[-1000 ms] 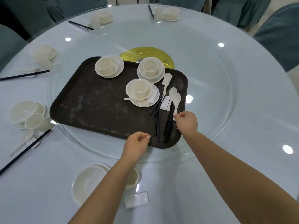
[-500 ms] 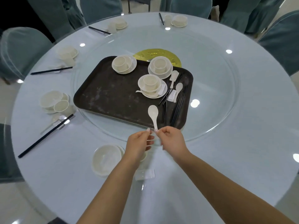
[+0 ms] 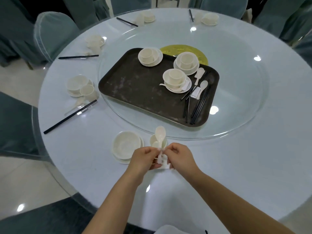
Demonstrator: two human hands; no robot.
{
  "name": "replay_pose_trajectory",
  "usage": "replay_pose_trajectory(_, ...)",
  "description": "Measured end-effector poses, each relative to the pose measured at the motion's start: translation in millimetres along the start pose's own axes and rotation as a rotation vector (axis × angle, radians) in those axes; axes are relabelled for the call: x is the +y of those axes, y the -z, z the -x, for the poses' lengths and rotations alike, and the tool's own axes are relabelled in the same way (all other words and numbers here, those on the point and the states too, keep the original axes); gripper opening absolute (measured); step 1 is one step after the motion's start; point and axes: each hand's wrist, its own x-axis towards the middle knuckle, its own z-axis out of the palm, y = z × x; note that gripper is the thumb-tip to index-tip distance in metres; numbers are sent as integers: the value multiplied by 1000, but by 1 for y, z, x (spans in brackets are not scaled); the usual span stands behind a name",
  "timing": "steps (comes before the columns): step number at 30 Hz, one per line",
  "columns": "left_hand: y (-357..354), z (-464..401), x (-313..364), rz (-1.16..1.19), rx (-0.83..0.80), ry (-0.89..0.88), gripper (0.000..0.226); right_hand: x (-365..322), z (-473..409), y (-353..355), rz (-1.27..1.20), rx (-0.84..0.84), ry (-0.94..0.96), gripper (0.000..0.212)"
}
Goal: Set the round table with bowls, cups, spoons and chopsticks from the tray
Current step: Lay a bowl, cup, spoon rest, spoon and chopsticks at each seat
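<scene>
My left hand [image 3: 145,157] and my right hand [image 3: 181,157] meet at the near edge of the table, both pinching the handle of a white spoon [image 3: 160,134] that points away from me. Under the hands lies a small white rest [image 3: 164,165], partly hidden. A cup [image 3: 153,141] stands just behind the spoon, beside a bowl on a plate [image 3: 126,146]. The dark tray [image 3: 135,86] on the glass turntable carries three bowl-and-cup sets [image 3: 150,55], spoons [image 3: 202,86] and black chopsticks [image 3: 200,105].
Finished place settings with bowls, cups and chopsticks [image 3: 69,116] ring the table's left and far rim. A glass turntable [image 3: 244,92] fills the table's middle, with a gold disc [image 3: 200,55] behind the tray. Teal-covered chairs [image 3: 52,36] surround the table.
My right hand lifted a spoon off the tray and brought it back to the near setting. My left hand joined it on the handle, and both lowered over the rest.
</scene>
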Motion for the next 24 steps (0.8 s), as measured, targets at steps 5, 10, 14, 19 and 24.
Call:
replay_pose_trajectory(5,15,8,-21,-78,-55,10,24,11,7,-12,-26,-24,-31,10)
replay_pose_trajectory(10,23,12,-48,-135,-72,65,25,30,18,-26,24,-92,-120,13)
replay_pose_trajectory(14,24,12,-67,-165,-81,125,21,42,22,-30,73,-139,-212,13)
replay_pose_trajectory(19,20,5,-81,-216,-31,143,22,49,18,-33,125,-156,-260,18)
replay_pose_trajectory(24,13,-3,-88,-288,29,103,30,55,13,-34,119,-164,-307,17)
